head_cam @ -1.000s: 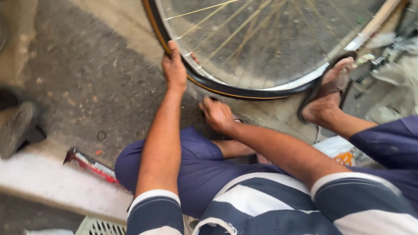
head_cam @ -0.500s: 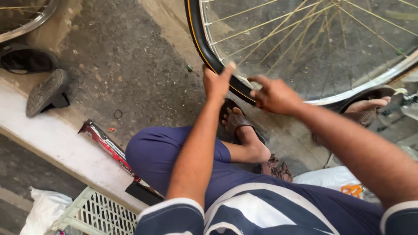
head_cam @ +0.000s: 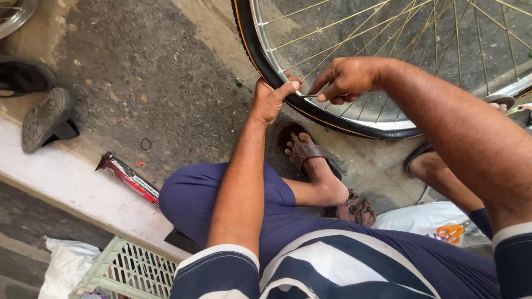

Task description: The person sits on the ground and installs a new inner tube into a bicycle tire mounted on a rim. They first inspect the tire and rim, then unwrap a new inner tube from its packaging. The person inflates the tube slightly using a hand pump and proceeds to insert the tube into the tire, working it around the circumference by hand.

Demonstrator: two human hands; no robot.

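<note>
A seated person's left hand (head_cam: 270,99) grips the black bicycle tyre (head_cam: 260,58), fingers curled over its edge. Just beside it, the right hand (head_cam: 346,77) pinches a thin metal tool (head_cam: 315,95), lying level, pointing left towards the rim (head_cam: 280,65).

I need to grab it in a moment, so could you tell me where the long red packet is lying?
In the head view, the red packet lies lower left on the pale curb, just left of the person's bent knee.

Navy shirt (head_cam: 332,271) with white stripes, short striped sleeves (head_cam: 216,271); navy trousers (head_cam: 194,199); brown strap sandals (head_cam: 305,152).
</note>
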